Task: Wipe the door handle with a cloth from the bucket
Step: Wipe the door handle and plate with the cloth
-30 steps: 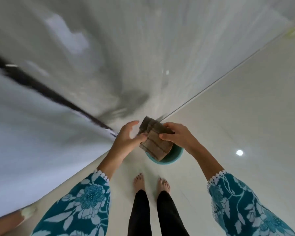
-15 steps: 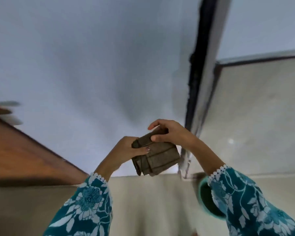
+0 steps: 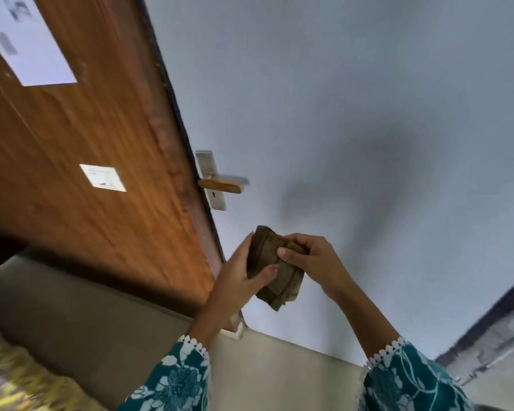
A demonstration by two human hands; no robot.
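between the left hand (image 3: 235, 274) and right hand (image 3: 310, 262) sits a folded brown cloth (image 3: 275, 269), pinched by both. above the hands, apart from them, the door handle (image 3: 220, 185) juts from the wooden door (image 3: 86, 143).

place: indoor room or hallway | evidence: wooden door (image 3: 80, 161) upper left, lever handle (image 3: 220, 185) centre, painted wall (image 3: 353, 99) right

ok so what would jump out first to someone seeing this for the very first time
Probably the folded brown cloth low in the middle, gripped between the left hand and right hand. Next, the big wooden door filling the left side, with its lever handle jutting out just above the cloth, not yet touched.
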